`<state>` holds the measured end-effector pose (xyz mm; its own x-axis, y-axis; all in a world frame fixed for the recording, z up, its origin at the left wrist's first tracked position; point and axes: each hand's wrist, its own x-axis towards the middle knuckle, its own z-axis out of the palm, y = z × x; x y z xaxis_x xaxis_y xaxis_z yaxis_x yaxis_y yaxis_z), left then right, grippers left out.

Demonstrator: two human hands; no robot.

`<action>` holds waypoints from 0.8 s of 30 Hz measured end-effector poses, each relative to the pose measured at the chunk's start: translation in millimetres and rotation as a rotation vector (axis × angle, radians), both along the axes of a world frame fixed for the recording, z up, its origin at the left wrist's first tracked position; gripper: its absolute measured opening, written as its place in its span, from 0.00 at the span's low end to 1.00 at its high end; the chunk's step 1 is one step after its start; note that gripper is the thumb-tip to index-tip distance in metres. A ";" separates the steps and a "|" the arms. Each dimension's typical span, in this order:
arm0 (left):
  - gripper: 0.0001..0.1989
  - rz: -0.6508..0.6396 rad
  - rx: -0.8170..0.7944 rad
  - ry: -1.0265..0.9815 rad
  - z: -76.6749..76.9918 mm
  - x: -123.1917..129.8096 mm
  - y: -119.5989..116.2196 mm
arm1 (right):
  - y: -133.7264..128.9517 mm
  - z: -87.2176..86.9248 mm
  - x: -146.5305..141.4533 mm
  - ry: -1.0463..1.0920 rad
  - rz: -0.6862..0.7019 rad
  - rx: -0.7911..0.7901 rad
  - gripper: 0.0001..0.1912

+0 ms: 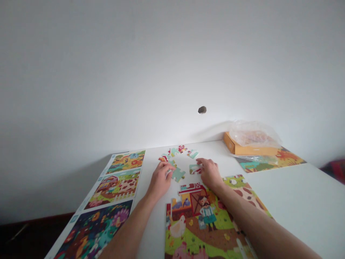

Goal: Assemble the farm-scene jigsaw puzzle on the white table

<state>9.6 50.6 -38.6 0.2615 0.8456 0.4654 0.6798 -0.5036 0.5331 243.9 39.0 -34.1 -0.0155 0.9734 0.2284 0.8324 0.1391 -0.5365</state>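
Observation:
My left hand [161, 177] is on the table with its fingers curled and closed at the edge of a pale green puzzle piece [178, 175]. Across from it, my right hand [210, 173] has its fingers bent around the right side of a pale blue and red puzzle piece [194, 169]. Below both hands lies a partly joined farm puzzle [198, 223] with a farmer, a hen and a barn; my right forearm covers some of it. Several loose pieces lie beyond the hands, among them a red barn piece [182, 148] and a pale one [193, 154].
A picture sheet [136, 190] with three scenes lies along the left edge of the white table [302, 201]. At the back right, an orange box [242, 148] bears a clear plastic bag [254, 133], beside a dinosaur picture [285, 160]. The wall behind has a hole [202, 109].

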 end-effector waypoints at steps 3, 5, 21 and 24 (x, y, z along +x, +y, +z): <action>0.16 0.035 0.044 0.039 1.8 -1.2 0.0 | -2.8 1.8 -2.5 -0.012 0.021 0.035 0.19; 0.17 0.160 0.071 0.098 0.3 -3.8 1.2 | -4.7 3.5 -3.8 -0.025 0.053 0.040 0.20; 0.16 0.232 -0.035 0.323 -3.3 -2.1 -1.7 | -17.1 16.1 -8.1 -0.141 0.521 -0.038 0.22; 0.14 0.211 -0.042 0.315 -1.4 -1.0 -2.9 | -13.8 12.2 -7.8 -0.159 0.412 0.009 0.19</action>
